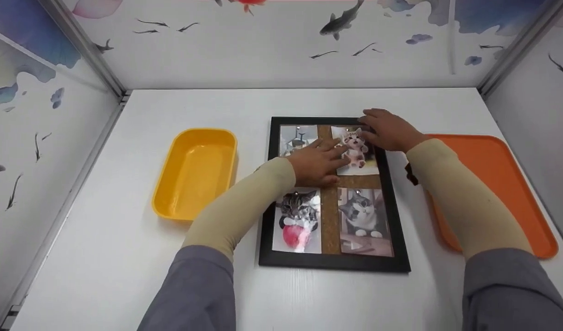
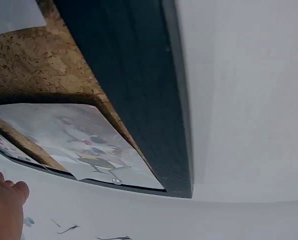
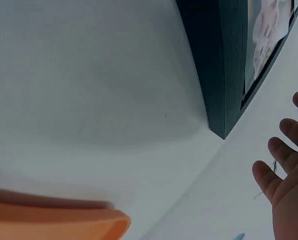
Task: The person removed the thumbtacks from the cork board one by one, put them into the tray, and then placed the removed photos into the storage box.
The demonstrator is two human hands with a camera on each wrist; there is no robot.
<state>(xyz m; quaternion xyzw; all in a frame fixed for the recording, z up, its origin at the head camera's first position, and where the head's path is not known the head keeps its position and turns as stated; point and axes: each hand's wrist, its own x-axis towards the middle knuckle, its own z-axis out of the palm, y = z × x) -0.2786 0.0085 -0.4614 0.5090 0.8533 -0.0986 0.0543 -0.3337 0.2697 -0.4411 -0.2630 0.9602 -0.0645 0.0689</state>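
Note:
A black-framed cork board lies on the table with several cat photos pinned to it. My left hand is spread flat, palm down, over the board's upper middle, partly covering the upper left photo. The right hand reaches across the frame's upper right corner with fingers extended, beside the kitten photo. Whether either hand touches the board, I cannot tell. Below lie a photo of a tabby with a pink-red ball and one of a grey-and-white cat. In the right wrist view, the fingers are spread, holding nothing.
Left of the board stands a yellow tray. An orange tray lies on the right, partly under the right forearm. A small dark object shows beside that forearm. White walls with fish prints enclose the table.

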